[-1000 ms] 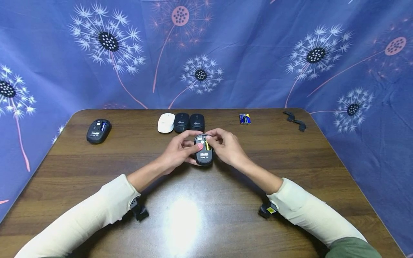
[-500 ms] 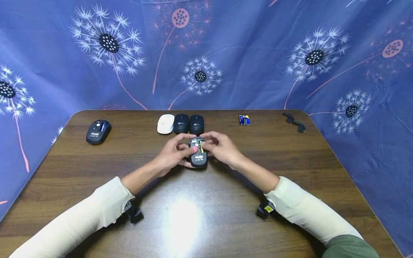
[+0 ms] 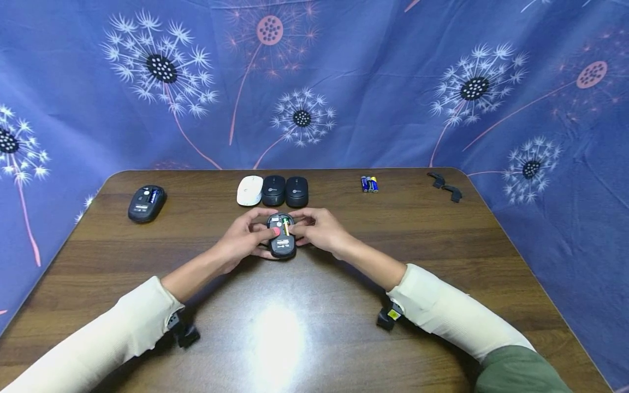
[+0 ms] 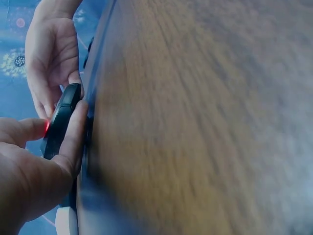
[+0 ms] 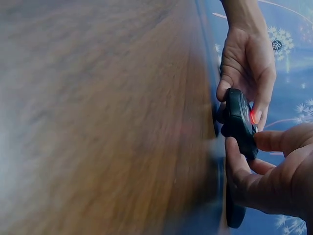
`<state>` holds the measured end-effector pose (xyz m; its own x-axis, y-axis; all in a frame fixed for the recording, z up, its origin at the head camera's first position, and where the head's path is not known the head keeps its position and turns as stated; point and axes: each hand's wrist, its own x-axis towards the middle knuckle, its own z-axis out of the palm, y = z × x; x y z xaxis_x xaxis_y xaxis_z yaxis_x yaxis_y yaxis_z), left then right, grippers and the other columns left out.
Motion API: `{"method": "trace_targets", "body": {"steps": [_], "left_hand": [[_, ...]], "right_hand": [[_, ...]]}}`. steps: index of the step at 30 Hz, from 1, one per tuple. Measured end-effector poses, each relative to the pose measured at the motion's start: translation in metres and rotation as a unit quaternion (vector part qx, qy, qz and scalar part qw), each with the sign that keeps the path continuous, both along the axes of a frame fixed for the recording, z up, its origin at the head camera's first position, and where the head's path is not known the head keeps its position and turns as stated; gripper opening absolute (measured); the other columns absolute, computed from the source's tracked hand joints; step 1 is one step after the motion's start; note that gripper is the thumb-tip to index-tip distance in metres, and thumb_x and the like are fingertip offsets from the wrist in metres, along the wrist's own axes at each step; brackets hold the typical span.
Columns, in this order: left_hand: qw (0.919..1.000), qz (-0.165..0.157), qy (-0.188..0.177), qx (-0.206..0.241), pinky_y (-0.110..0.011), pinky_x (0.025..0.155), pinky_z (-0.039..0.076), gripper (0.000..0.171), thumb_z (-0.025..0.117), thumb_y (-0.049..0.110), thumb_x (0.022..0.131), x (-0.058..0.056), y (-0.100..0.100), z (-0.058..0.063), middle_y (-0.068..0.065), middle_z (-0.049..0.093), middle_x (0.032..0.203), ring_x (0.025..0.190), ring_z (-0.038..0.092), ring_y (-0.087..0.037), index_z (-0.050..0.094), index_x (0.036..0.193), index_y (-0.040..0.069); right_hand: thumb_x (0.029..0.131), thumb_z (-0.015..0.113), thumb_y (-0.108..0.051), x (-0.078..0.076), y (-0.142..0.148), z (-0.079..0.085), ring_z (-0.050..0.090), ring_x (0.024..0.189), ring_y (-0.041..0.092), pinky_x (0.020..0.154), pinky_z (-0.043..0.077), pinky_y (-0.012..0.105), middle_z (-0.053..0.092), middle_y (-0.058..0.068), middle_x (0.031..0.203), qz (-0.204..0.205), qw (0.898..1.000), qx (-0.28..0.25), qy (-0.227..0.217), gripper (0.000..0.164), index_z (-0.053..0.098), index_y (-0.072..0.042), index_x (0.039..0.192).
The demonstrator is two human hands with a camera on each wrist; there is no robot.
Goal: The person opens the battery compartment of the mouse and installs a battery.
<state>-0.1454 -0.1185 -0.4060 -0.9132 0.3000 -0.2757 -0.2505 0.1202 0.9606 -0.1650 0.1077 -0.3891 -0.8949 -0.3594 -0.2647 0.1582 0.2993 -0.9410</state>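
You hold an upturned mouse [image 3: 283, 248] between both hands, in from the middle of the far edge of the desk [image 3: 442, 256]. Your left hand [image 3: 241, 237] has its fingers clamped on the mouse: the thumb lies across the underside, its tip glowing red, and the others reach round the left side and beneath. Your right hand [image 3: 321, 232] pinches the opposite side, thumb at the slot's edge just beside a battery [image 3: 286, 226], other fingers around the rim and below. Near the far edge, a white mouse [image 3: 250, 190] and two black mice [image 3: 273, 190] sit side by side. Toward the far left corner lies another upturned mouse [image 3: 142, 210]. Spare batteries [image 3: 369, 184] lie right of the row; two black pieces [image 3: 452, 193] lie near the far right corner.
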Motion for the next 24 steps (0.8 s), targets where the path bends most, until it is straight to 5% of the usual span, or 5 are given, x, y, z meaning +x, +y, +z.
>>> {"method": "trace_targets", "body": {"steps": [9,24], "left_hand": [[0.9994,0.012,-0.005,-0.032,-0.031,0.074,0.073,0.062,0.072,0.013,0.11,0.004,-0.021,0.005,-0.017,0.075,0.118,0.083,0.078,-0.013,0.036,0.156,-0.008],[0.994,0.03,0.024,-0.103,-0.029,0.073,0.071,0.055,0.074,0.016,0.109,0.012,-0.062,0.011,-0.008,0.077,0.107,0.082,0.075,-0.011,0.046,0.148,-0.01]], "right_hand": [[0.107,0.073,0.0,-0.002,-0.022,-0.003,0.078,0.097,0.017,0.091,0.073,0.033,0.077,0.026,0.128,0.022,0.999,-0.02,-0.02,0.045,0.066,0.005,0.151],[0.1,0.072,0.012,-0.001,-0.064,-0.002,0.078,0.096,0.019,0.1,0.071,0.037,0.076,0.026,0.124,0.023,0.995,-0.069,-0.072,0.05,0.061,0.012,0.149]]}}
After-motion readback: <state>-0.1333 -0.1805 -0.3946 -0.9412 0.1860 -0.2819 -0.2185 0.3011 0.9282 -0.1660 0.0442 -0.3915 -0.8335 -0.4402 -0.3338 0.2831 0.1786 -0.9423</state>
